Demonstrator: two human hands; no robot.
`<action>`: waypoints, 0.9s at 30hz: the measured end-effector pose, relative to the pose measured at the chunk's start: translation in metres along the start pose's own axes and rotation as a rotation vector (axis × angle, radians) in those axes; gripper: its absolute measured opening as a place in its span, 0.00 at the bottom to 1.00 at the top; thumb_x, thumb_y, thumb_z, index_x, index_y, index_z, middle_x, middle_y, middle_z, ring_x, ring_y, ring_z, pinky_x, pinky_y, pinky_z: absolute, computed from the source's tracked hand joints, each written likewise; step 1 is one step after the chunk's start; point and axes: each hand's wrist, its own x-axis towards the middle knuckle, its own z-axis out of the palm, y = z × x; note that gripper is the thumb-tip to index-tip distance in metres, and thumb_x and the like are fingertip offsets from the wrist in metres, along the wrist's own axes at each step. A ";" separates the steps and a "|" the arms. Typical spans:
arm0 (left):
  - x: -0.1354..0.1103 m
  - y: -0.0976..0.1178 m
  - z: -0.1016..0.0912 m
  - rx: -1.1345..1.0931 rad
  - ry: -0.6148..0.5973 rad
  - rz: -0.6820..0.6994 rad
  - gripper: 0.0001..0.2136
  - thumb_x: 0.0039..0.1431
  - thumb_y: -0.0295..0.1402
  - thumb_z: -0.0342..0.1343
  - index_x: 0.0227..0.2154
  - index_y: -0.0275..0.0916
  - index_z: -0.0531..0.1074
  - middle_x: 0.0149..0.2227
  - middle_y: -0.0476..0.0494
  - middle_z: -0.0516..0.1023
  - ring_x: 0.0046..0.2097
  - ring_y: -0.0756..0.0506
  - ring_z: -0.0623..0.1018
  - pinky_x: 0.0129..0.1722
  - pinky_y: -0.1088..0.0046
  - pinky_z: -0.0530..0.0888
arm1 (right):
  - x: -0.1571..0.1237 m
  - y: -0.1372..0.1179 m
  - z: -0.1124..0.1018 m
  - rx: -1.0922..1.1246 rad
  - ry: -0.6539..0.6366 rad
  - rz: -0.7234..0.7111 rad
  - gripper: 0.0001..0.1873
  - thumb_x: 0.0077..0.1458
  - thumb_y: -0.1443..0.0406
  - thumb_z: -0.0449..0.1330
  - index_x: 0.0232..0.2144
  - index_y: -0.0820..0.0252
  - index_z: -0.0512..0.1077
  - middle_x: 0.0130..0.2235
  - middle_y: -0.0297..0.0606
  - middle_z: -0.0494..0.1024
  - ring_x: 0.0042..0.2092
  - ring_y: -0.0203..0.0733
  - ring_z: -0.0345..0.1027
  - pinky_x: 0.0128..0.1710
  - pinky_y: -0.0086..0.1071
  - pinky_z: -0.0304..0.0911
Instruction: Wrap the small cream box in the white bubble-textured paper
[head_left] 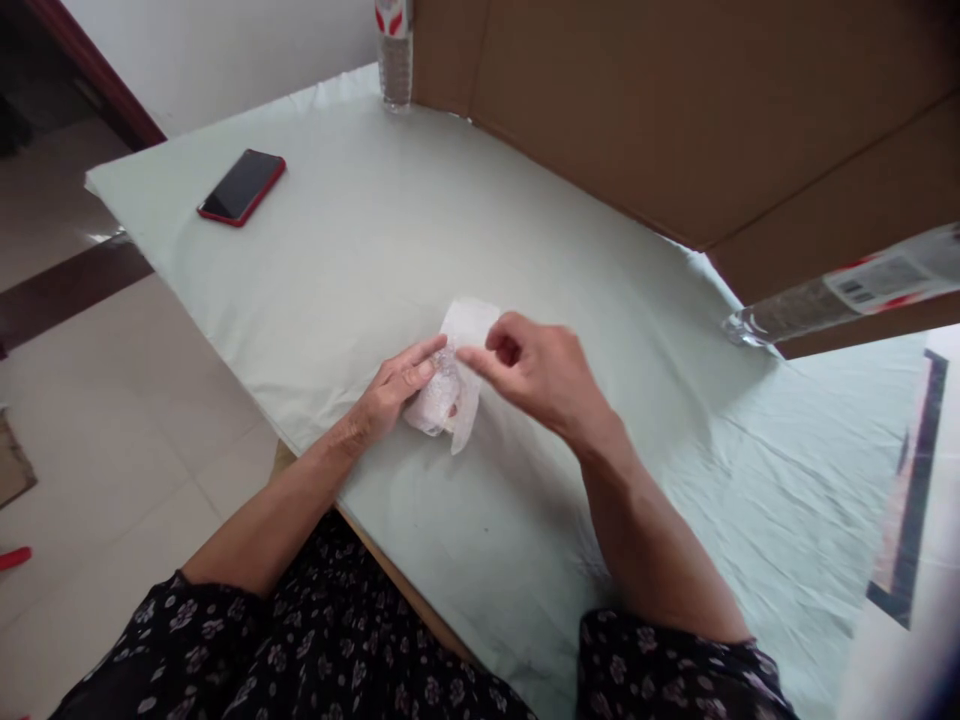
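Observation:
A small bundle wrapped in bubble wrap (435, 400) lies on the table's pale green cloth (360, 250), partly on a white sheet of foam or paper (469, 325). My left hand (390, 395) rests on the bundle's left side with its fingers laid against the wrap. Just to the right, my right hand (532, 370) has its fingers curled, forefinger and thumb pinched at the bundle's top edge. What is inside the wrap is hidden.
A phone in a red case (241, 187) lies at the far left of the table. A plastic water bottle (394, 55) stands at the back beside a large cardboard box (675, 110). A second bottle (840, 295) lies at the right. Tiled floor lies to the left.

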 end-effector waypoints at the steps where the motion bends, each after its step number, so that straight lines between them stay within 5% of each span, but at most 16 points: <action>1: 0.000 0.000 0.000 0.007 -0.015 0.006 0.37 0.59 0.56 0.56 0.65 0.39 0.63 0.39 0.38 0.82 0.33 0.39 0.83 0.33 0.58 0.80 | -0.004 -0.001 0.006 -0.084 -0.065 0.025 0.20 0.55 0.47 0.65 0.27 0.55 0.69 0.23 0.33 0.72 0.25 0.39 0.61 0.28 0.34 0.52; 6: 0.001 0.001 0.001 0.108 0.028 0.046 0.34 0.60 0.55 0.55 0.62 0.38 0.66 0.44 0.36 0.80 0.38 0.39 0.82 0.36 0.58 0.80 | -0.015 0.021 0.022 -0.174 -0.012 0.094 0.10 0.57 0.64 0.55 0.23 0.56 0.67 0.22 0.35 0.72 0.24 0.39 0.60 0.28 0.35 0.49; 12: 0.001 0.002 0.004 0.790 0.323 0.352 0.29 0.50 0.47 0.66 0.53 0.40 0.74 0.60 0.33 0.70 0.62 0.34 0.71 0.57 0.55 0.73 | -0.025 0.052 0.019 0.402 0.056 0.209 0.11 0.56 0.59 0.57 0.25 0.56 0.67 0.24 0.30 0.67 0.26 0.36 0.58 0.27 0.32 0.55; 16: 0.002 0.004 0.003 0.843 0.469 0.330 0.13 0.51 0.37 0.62 0.40 0.39 0.78 0.43 0.41 0.78 0.45 0.43 0.78 0.45 0.64 0.76 | -0.027 0.057 0.031 0.522 0.114 0.232 0.13 0.57 0.57 0.58 0.25 0.56 0.66 0.24 0.29 0.64 0.27 0.34 0.55 0.28 0.31 0.54; 20: 0.007 0.007 -0.005 0.623 0.638 0.227 0.06 0.53 0.35 0.57 0.27 0.39 0.74 0.24 0.52 0.71 0.26 0.51 0.68 0.27 0.74 0.68 | -0.026 0.070 0.035 0.492 0.171 0.253 0.12 0.57 0.59 0.58 0.24 0.56 0.66 0.23 0.29 0.66 0.26 0.35 0.57 0.28 0.32 0.56; 24: 0.016 0.004 -0.018 0.396 0.711 0.220 0.07 0.52 0.35 0.57 0.32 0.39 0.72 0.27 0.51 0.72 0.27 0.51 0.70 0.25 0.76 0.67 | -0.024 0.085 0.030 0.357 0.261 0.267 0.09 0.57 0.60 0.57 0.26 0.55 0.68 0.24 0.31 0.71 0.27 0.37 0.61 0.29 0.34 0.60; 27: 0.019 0.000 -0.024 0.390 0.763 0.254 0.12 0.52 0.33 0.56 0.40 0.39 0.71 0.31 0.50 0.73 0.30 0.51 0.74 0.30 0.76 0.72 | -0.026 0.079 0.025 0.190 0.414 0.164 0.06 0.57 0.60 0.57 0.35 0.54 0.71 0.36 0.37 0.78 0.33 0.40 0.68 0.33 0.36 0.66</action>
